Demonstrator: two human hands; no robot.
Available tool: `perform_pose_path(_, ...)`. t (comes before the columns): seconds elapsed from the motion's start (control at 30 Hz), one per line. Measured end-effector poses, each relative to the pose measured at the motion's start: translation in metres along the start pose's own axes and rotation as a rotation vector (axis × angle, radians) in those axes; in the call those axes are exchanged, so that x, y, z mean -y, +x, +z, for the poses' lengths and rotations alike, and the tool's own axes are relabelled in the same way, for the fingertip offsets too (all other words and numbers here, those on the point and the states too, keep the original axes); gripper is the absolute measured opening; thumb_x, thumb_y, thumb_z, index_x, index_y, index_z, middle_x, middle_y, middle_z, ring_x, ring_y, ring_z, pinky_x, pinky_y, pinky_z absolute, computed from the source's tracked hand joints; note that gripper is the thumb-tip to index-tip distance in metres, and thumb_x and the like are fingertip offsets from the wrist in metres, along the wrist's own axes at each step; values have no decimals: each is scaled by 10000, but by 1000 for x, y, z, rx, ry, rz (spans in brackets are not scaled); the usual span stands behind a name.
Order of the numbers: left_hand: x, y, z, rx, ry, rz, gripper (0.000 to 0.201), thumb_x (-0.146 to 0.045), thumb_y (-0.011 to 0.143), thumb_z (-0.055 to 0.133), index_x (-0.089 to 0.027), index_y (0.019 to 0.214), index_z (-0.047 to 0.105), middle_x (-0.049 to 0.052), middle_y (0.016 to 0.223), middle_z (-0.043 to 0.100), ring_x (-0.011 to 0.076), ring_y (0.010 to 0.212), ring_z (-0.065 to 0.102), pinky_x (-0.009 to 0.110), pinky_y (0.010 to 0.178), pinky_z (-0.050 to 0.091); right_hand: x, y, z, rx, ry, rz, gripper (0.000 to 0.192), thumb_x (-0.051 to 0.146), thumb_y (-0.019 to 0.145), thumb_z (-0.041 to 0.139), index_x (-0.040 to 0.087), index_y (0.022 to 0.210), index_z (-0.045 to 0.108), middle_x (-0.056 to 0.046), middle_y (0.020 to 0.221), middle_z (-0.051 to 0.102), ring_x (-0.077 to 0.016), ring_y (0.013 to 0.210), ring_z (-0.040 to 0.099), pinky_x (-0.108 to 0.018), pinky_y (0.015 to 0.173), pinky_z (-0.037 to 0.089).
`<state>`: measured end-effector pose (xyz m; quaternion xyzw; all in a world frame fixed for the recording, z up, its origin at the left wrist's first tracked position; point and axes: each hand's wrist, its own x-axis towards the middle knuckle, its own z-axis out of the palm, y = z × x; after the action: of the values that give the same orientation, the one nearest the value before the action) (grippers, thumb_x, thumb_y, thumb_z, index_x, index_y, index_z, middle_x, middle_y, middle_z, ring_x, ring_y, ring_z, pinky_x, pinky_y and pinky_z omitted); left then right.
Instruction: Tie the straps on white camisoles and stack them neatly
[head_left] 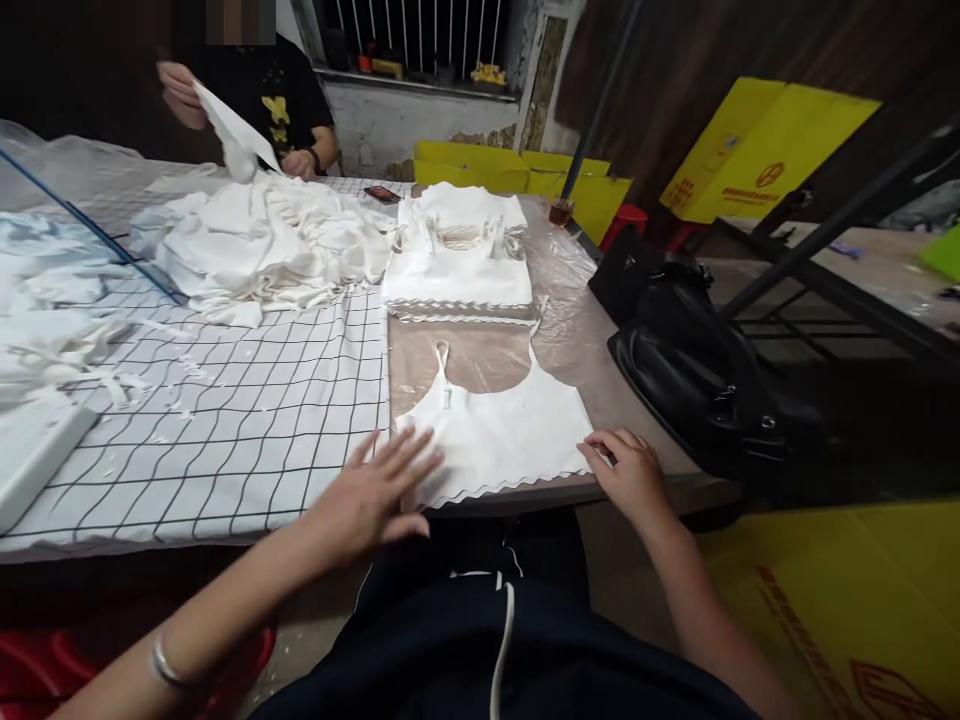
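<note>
A white strappy top [499, 428] lies flat on the table's near edge, straps pointing away from me. My left hand [375, 490] rests open with fingers spread on its lower left corner. At the lower right corner, my right hand [628, 470] lies flat with fingertips touching the scalloped hem. Behind the top sits a neat stack of folded white tops [457, 265]. A loose heap of white garments [255, 245] lies further left.
A checked cloth [225, 420] covers the table's left part. A black bag [697, 370] sits at the right edge. Across the table, a person in black holds a white piece [232, 130]. Yellow boxes [765, 150] stand behind, and a phone [382, 193] lies by the heap.
</note>
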<state>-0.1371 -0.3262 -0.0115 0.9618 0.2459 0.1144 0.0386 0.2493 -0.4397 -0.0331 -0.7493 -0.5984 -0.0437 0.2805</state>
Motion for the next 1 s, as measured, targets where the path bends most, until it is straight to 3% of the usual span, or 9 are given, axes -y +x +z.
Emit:
perform_pose_path(0.1, -23, 4, 28, 158, 19, 35, 728, -709, 886, 391, -306, 1493, 370, 67, 1541, 380, 320, 1432, 316, 523, 1181, 108, -5, 8, -10, 91, 3, 86, 377, 496, 842, 544, 215, 599, 607, -20, 567, 570, -169, 569, 514, -291, 576, 346)
perform_pose_path(0.17, -30, 14, 27, 158, 17, -5, 734, -712, 895, 354, -303, 1504, 344, 72, 1549, 359, 326, 1449, 278, 560, 1177, 9, -6, 33, -11, 96, 48, 153, 373, 494, 820, 570, 210, 580, 580, -14, 565, 575, -159, 556, 507, -280, 552, 329)
perform_pose_path(0.23, -41, 38, 20, 143, -28, 42, 742, -712, 901, 329, -291, 1512, 328, 78, 1552, 348, 313, 1459, 260, 558, 1177, -35, -2, 71, -2, 63, 104, 217, 324, 471, 789, 609, 202, 610, 583, -20, 611, 609, -164, 600, 537, -274, 576, 351)
perform_pose_path(0.3, -57, 73, 18, 131, -107, 163, 770, -719, 898, 312, -255, 1512, 331, 92, 1558, 333, 293, 1467, 246, 524, 1192, -12, 6, 114, 16, 63, 162, 303, 273, 434, 739, 677, 197, 642, 581, -27, 675, 641, -171, 661, 564, -269, 611, 374)
perform_pose_path(0.4, -84, 129, 32, 138, -211, 307, 778, -704, 906, 315, -215, 1512, 329, 105, 1570, 301, 286, 1478, 213, 521, 1199, 37, 24, 169, 46, 162, 308, 484, 268, 319, 629, 799, 203, 639, 557, -22, 707, 635, -171, 717, 564, -252, 608, 370)
perform_pose_path(0.53, -99, 170, 60, 213, -284, 378, 787, -681, 906, 369, -200, 1523, 289, 103, 1571, 296, 295, 1477, 213, 564, 1192, 74, 38, 209, 68, 366, 509, 633, 302, 141, 634, 789, 188, 549, 503, 0, 550, 539, -116, 536, 465, -229, 475, 302)
perform_pose_path(0.63, -99, 173, 68, 245, -316, 385, 818, -687, 901, 374, -183, 1532, 250, 98, 1580, 268, 290, 1487, 177, 580, 1192, 52, 36, 232, 62, 484, 650, 694, 250, 93, 739, 702, 165, 581, 521, 0, 537, 544, -63, 435, 354, -195, 397, 252)
perform_pose_path(0.73, -99, 170, 65, 274, -335, 379, 830, -695, 902, 358, -167, 1533, 244, 98, 1585, 249, 284, 1493, 147, 572, 1197, 25, 28, 258, 45, 516, 789, 747, 225, 49, 835, 592, 143, 637, 541, -6, 591, 571, -27, 413, 288, -160, 367, 225)
perform_pose_path(1.0, -100, 172, 59, 373, -395, 347, 832, -690, 895, 385, -181, 1538, 247, 96, 1600, 186, 289, 1502, 78, 563, 1189, -37, 20, 322, -1, 333, 991, 797, 186, 83, 902, 543, 169, 751, 607, 0, 669, 573, -51, 446, 354, -172, 390, 330)
